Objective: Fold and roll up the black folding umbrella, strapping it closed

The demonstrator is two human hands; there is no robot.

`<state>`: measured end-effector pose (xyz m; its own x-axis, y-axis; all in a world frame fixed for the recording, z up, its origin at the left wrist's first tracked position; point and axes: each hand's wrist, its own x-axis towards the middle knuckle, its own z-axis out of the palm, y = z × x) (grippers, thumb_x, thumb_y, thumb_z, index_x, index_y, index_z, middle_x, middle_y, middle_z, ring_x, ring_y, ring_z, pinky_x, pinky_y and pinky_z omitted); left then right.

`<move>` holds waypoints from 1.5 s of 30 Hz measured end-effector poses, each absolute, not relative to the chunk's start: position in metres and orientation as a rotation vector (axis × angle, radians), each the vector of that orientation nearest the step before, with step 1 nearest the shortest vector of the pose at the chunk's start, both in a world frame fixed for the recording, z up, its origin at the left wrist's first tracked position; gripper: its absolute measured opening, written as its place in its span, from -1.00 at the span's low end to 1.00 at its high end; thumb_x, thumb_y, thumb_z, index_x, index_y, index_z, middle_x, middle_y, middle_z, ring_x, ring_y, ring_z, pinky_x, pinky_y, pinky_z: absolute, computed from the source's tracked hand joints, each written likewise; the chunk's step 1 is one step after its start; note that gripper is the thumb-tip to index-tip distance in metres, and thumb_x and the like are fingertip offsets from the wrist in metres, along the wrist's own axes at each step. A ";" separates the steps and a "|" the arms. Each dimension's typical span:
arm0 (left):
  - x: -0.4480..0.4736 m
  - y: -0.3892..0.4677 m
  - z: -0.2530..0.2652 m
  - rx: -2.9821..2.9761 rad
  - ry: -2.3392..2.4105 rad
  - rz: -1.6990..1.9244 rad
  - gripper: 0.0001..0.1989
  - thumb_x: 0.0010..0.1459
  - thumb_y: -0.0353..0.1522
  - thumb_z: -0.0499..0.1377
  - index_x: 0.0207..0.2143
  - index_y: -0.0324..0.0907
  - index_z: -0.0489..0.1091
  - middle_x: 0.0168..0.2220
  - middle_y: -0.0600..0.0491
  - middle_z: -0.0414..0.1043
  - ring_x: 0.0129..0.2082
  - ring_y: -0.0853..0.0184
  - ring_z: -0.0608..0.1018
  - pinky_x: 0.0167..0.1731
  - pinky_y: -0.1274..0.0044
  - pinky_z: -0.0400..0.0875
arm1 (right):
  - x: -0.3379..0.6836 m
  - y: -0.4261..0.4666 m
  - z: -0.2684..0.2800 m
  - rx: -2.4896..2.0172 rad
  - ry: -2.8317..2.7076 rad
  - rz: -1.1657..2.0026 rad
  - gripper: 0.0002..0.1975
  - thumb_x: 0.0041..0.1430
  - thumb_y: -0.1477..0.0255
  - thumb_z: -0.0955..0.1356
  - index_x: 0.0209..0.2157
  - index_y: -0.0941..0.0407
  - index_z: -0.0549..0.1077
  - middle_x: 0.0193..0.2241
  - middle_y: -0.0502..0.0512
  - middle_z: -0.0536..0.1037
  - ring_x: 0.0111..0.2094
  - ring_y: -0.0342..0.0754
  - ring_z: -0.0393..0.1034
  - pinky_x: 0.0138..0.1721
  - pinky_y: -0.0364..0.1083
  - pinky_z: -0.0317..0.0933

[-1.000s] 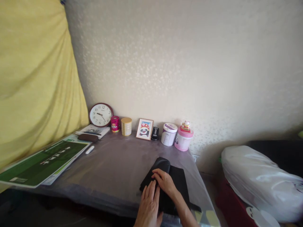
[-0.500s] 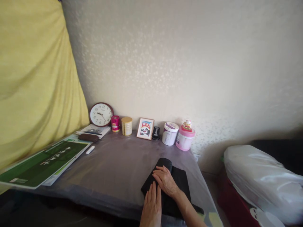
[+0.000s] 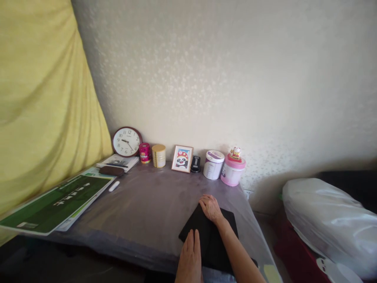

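A folded piece of black cloth (image 3: 212,244) lies near the front right of the covered table. Its kind cannot be made out. My left hand (image 3: 190,255) rests on the near left part of the cloth with fingers stretched out side by side. My right hand (image 3: 210,207) lies palm down at the cloth's far edge, fingers slightly bent over the fold. Part of the cloth is hidden beneath the right forearm.
Along the wall stand a clock (image 3: 127,141), a pink can (image 3: 144,153), a yellow canister (image 3: 159,156), a panda picture (image 3: 182,158) and two tubs (image 3: 213,165). A green board (image 3: 59,202) lies left. A white plastic bag (image 3: 326,220) sits right.
My right hand has slid away from me to the cloth's far edge, where the raised, rounded fold has flattened. My left hand stays on the near left part.
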<state>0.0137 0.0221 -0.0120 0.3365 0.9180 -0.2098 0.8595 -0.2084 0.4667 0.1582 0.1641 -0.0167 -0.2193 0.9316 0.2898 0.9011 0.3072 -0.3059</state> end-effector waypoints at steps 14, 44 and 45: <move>0.010 0.016 -0.014 2.165 1.540 0.226 -0.10 -0.24 -0.65 -0.02 0.23 -0.40 -0.28 0.28 -0.21 -0.28 0.27 0.16 -0.08 0.20 0.39 -0.05 | 0.244 0.084 -0.019 -2.074 -1.516 -0.103 -0.67 0.17 0.30 0.16 -0.20 0.16 0.43 -0.24 0.27 0.52 -0.16 0.11 0.41 -0.11 0.01 0.20; 0.011 0.019 -0.023 2.165 1.563 0.264 -0.07 -0.27 -0.70 0.02 0.22 -0.43 -0.25 0.28 -0.27 -0.24 0.27 0.12 -0.06 0.21 0.41 -0.08 | 0.137 0.096 0.018 -1.222 -1.022 1.203 -0.60 -0.19 0.20 0.44 -0.32 0.15 0.43 -0.55 0.01 0.52 -0.51 -0.05 0.43 -0.48 -0.13 0.29; 0.010 0.019 -0.024 2.169 1.557 0.271 -0.08 -0.27 -0.69 0.03 0.22 -0.44 -0.23 0.28 -0.27 -0.23 0.27 0.12 -0.06 0.21 0.40 -0.08 | 0.136 0.099 0.013 -1.240 -1.044 1.180 -0.61 -0.18 0.20 0.43 -0.31 0.15 0.44 -0.55 0.02 0.52 -0.51 -0.05 0.43 -0.48 -0.13 0.29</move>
<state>0.0101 0.0191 -0.0235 0.3425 0.9340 -0.1017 0.8448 -0.2587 0.4684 0.1356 0.0990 0.0132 0.1223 0.9915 -0.0445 -0.0764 -0.0353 -0.9965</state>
